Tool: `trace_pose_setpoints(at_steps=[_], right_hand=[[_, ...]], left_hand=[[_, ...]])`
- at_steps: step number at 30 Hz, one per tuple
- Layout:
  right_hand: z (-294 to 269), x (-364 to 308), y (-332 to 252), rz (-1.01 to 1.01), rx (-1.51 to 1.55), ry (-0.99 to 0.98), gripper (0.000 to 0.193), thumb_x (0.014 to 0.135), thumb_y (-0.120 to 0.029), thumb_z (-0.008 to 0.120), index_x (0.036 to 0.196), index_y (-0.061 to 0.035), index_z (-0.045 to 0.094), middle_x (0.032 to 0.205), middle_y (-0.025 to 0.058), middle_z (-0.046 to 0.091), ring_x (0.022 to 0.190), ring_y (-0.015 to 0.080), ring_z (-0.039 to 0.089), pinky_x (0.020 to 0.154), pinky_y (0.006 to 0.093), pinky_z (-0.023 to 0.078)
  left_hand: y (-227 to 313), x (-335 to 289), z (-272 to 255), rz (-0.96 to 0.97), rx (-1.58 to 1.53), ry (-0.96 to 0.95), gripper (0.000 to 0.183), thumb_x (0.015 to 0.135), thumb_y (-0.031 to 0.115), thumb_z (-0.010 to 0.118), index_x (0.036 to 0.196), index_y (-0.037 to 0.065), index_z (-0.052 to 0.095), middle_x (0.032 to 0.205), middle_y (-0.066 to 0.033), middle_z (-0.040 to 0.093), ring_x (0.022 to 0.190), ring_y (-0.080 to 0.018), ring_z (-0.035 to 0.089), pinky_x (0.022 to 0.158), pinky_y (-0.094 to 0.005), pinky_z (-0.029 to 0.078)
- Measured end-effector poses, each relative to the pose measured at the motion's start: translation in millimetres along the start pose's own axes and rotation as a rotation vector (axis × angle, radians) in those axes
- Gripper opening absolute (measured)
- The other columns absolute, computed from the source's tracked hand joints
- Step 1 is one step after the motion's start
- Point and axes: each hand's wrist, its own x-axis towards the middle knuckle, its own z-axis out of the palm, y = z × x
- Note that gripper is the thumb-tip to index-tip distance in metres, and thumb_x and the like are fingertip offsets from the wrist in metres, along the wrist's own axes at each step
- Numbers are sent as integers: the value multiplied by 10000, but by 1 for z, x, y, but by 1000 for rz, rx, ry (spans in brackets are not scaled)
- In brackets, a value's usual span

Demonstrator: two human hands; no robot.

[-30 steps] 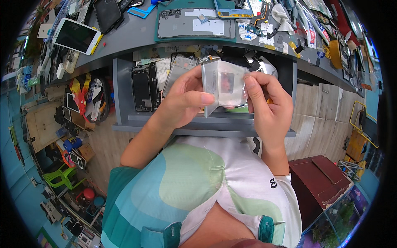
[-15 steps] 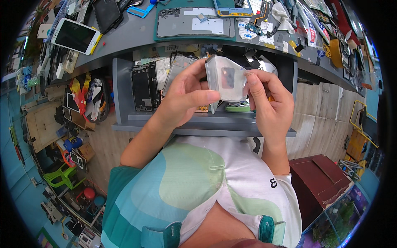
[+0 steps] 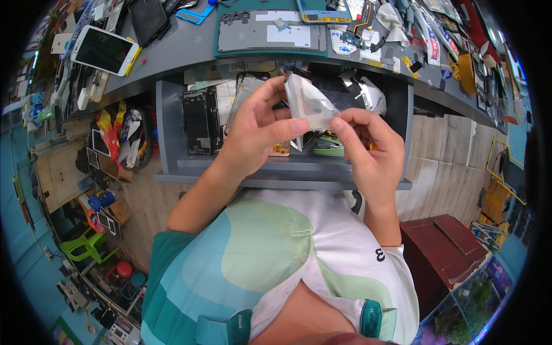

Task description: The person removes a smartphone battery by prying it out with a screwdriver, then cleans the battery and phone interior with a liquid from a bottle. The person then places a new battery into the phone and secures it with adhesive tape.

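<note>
Over the open drawer, my left hand [image 3: 259, 129] grips a thin stack of translucent whitish plastic sheets [image 3: 313, 100] by its left edge, thumb in front and fingers behind. The thumb and forefinger of my right hand [image 3: 372, 149] pinch the lower right corner of the front sheet. That sheet curves between the two hands, and a paler patch shows through it. What the sheets are for cannot be made out. Both hands are closed.
The grey drawer [image 3: 287, 183] holds dark phone screens [image 3: 197, 123] and a green item [image 3: 329, 148]. On the desk above lie a white phone [image 3: 103, 50], a grey phone back panel [image 3: 259, 37] and several loose parts. A dark red box [image 3: 445, 247] stands at lower right.
My right hand has moved slightly left and inward with the sheet's corner. The front sheet, flatter before, now bends and folds more sharply. My left hand stays almost in place.
</note>
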Motion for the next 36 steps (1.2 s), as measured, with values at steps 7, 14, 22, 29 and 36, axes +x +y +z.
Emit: trace_pose_setpoints(at_steps=[7, 14, 22, 29, 36], right_hand=[[6, -1, 1, 113, 103, 43, 153, 985, -106, 785, 1001, 41, 746, 823, 48, 740, 682, 57, 632, 606, 201, 462], [6, -2, -1, 138, 102, 54, 128, 970, -84, 797, 971, 33, 744, 796, 26, 727, 679, 52, 630, 603, 202, 463], [6, 5, 4, 46, 148, 57, 163, 938, 4, 764, 1090, -6, 706, 1002, 44, 741, 676, 24, 577, 541, 213, 378], [5, 9, 12, -154, 102, -1, 199, 902, 101, 686, 1081, 11, 692, 1166, 126, 727, 749, 86, 627, 601, 238, 471], [-1, 13, -4, -201, -1, -26, 268, 869, 114, 692, 1122, 31, 720, 1145, 157, 726, 864, 171, 692, 697, 276, 552]], left_hand=[[-2, 1, 0, 53, -13, 19, 708, 915, 42, 783, 1515, -63, 423, 1338, -138, 589, 1197, -209, 679, 1032, -343, 565], [-1, 1, 4, 59, 12, 57, 707, 911, 58, 804, 1502, -63, 436, 1310, -133, 594, 1174, -204, 681, 973, -324, 590], [-2, 1, 0, 17, 149, 6, 784, 877, 106, 809, 1515, -81, 393, 1425, -213, 561, 1297, -300, 637, 1092, -493, 575], [2, 1, 5, -33, 131, -23, 813, 862, 91, 816, 1528, -82, 382, 1431, -215, 550, 1265, -297, 662, 1084, -465, 580], [1, 0, 3, -32, 137, -21, 803, 870, 113, 821, 1530, -71, 401, 1388, -181, 571, 1218, -249, 676, 943, -374, 586]])
